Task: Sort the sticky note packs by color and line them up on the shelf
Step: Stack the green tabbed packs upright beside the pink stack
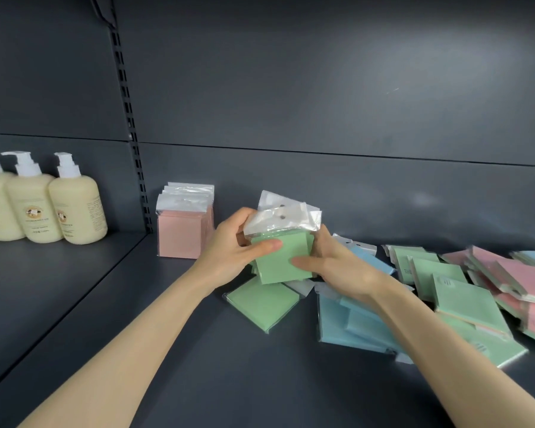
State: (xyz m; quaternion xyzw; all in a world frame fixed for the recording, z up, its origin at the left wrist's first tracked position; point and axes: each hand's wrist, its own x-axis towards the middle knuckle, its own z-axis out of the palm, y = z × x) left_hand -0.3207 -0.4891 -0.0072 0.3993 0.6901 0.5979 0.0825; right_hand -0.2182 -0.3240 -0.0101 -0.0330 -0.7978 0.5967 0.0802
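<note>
Both hands hold a small upright bundle of green sticky note packs (283,257) in clear sleeves, above the middle of the dark shelf (198,366). My left hand (235,245) grips its left side with the thumb across the front. My right hand (331,264) grips its right side, thumb on the lower front. Pink packs (181,234) stand in a row against the back panel, left of the bundle. One green pack (261,304) lies flat under the bundle. Blue packs (352,325) lie beneath my right forearm.
A loose heap of green, pink and blue packs (482,282) covers the shelf's right side. Three cream pump bottles (44,205) stand on the neighbouring shelf section at left, past a slotted upright (133,149). The shelf's front edge runs along the bottom of the view.
</note>
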